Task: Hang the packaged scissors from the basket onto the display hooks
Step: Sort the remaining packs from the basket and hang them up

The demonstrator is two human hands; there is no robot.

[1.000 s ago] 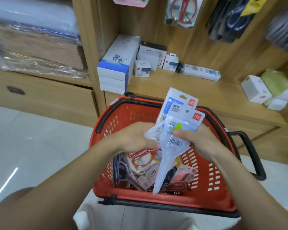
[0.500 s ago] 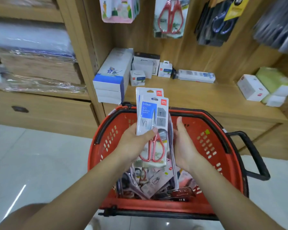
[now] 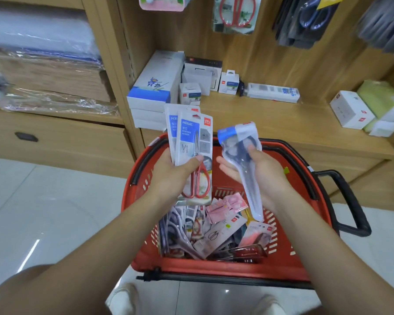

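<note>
Your L hand (image 3: 168,176) grips two red-handled scissor packs (image 3: 192,153); R hand (image 3: 263,171) grips dark-handled pack (image 3: 246,160), thumb on top, both over red basket (image 3: 289,267).

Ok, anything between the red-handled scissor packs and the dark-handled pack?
Nothing, per the head view: red-handled packs in the left hand and dark-handled pack in the right hand are apart; only the basket wall shows through.

Blue-white boxes (image 3: 155,87) stacked at left end of wooden shelf (image 3: 282,123); small white boxes (image 3: 190,93) ranged beside them, long white pack (image 3: 273,92) laid further right. Green box (image 3: 378,98) seen at far right. Film-wrapped stacks (image 3: 50,76) kept above drawer (image 3: 59,144), left bay.
</note>
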